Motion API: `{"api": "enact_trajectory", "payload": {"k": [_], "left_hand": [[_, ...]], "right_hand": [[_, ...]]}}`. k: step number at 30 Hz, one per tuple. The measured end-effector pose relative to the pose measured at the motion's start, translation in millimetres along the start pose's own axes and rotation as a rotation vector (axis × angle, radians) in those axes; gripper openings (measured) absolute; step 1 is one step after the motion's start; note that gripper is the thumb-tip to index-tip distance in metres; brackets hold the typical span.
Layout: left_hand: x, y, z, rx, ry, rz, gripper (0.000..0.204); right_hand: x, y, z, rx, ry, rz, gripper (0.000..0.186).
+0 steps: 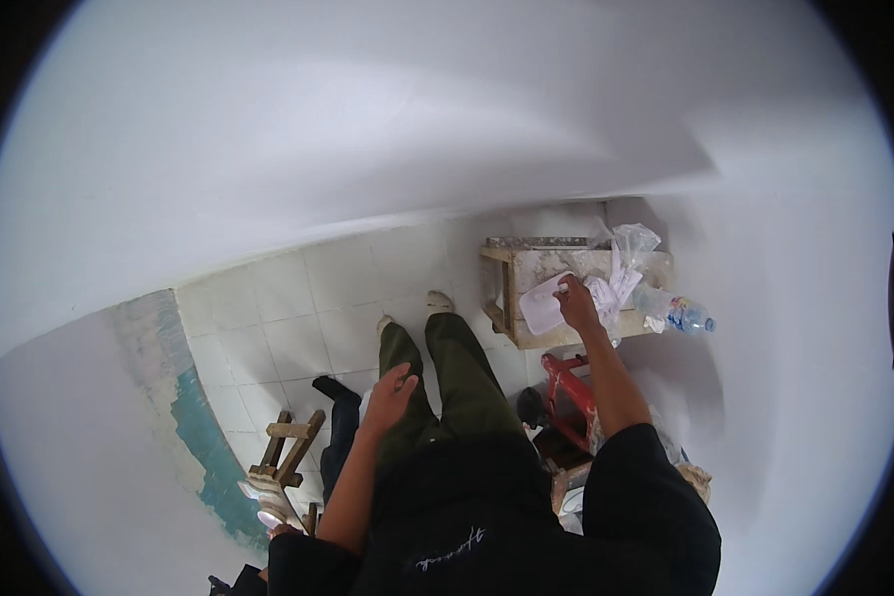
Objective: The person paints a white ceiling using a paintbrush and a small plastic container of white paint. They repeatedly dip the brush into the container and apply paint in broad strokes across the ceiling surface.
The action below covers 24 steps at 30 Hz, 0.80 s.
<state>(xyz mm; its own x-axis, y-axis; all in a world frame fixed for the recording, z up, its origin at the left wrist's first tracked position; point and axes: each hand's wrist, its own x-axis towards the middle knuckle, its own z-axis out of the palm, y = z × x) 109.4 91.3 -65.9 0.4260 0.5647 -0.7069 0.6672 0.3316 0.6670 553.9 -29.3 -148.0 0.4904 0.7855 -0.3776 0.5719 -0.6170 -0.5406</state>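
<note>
My right hand (576,303) reaches forward to a white flat plastic piece (543,304) lying on a dusty wooden bench (512,260), and its fingers grip the piece's right edge. My left hand (392,389) rests open on my left thigh, fingers loosely spread, holding nothing. I am in dark green trousers, with both feet on the white tiled floor (288,328). Crumpled clear plastic bags (624,260) and a plastic water bottle (677,313) lie on the bench just right of my right hand.
White walls curve close on all sides. A red stool (569,389) stands below the bench by my right leg. A small wooden frame (290,447) leans at the lower left beside a patch of scraped teal wall (204,437). Dark cloth (340,422) lies near my left leg.
</note>
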Motion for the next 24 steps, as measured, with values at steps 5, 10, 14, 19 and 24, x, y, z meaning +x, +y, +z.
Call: {"api": "enact_trajectory", "payload": {"k": [5,10,14,19,24], "left_hand": [[7,-1,5,-0.026,-0.038,0.026,0.049],[15,5,10,-0.014,-0.067,-0.016,0.051],[21,9,15,0.007,-0.052,-0.01,0.05],[18,16,17,0.018,-0.052,-0.045,0.051],[17,9,16,0.03,-0.039,0.011,0.05]], "right_hand": [[-36,1,-5,-0.056,0.012,0.023,0.028],[-49,3,1,-0.312,-0.028,0.071,0.023],[-44,5,10,-0.47,-0.133,0.217,0.027],[-33,-10,3,-0.482,-0.206,0.291,0.025],[-37,-2,6,-0.414,-0.196,0.304,0.026]]}}
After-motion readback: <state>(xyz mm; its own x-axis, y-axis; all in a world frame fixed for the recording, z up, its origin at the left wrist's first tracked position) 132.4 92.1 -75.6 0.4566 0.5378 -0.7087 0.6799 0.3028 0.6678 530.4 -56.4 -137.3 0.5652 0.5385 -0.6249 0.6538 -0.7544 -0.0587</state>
